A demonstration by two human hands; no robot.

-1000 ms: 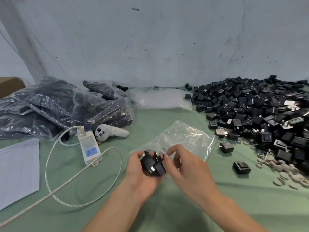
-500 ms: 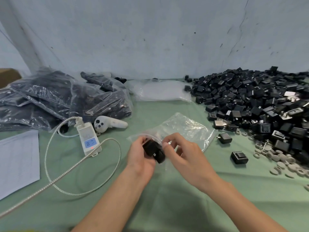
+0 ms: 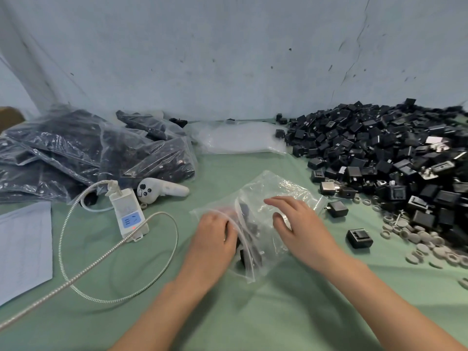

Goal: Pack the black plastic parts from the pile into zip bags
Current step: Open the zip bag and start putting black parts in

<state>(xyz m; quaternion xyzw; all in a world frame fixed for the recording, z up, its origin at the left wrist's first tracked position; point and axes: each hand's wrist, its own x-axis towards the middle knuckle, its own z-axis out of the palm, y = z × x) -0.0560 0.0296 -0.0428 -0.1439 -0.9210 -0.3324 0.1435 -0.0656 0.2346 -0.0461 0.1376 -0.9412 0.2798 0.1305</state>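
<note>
Two bare forearms reach in from the near edge over the green worktop (image 3: 291, 312). The left hand (image 3: 215, 239) lies knuckles up at the mouth of a clear zip bag (image 3: 276, 196), its fingers tucked down under the plastic rim. Its grip is hidden there, so whether it holds anything cannot be told. The right hand (image 3: 301, 226) rests on top of the bag with its fingers spread and loose, a wide grip that holds nothing. A few black plastic parts (image 3: 249, 225) show dimly through the bag between the two hands.

To the left, a braided metal cable (image 3: 76, 252) loops across the cloth to a white power strip (image 3: 129, 216). The strip has a blue panel with a socket pictogram (no letters can be made out). A sheet of paper (image 3: 22, 249) at the left edge carries faint print too small to read. A white handheld controller (image 3: 159, 191) lies just beyond the strip.

To the right, two loose black parts (image 3: 359, 238) lie apart from the bag, with grey rings (image 3: 417, 241) scattered beside them. Further back, the big pile (image 3: 392, 153) of black parts fills the right side. Packed bags (image 3: 88, 153) are heaped at the left, and flat empty bags (image 3: 238, 138) lie between the two against the grey-blue wall (image 3: 228, 59).
</note>
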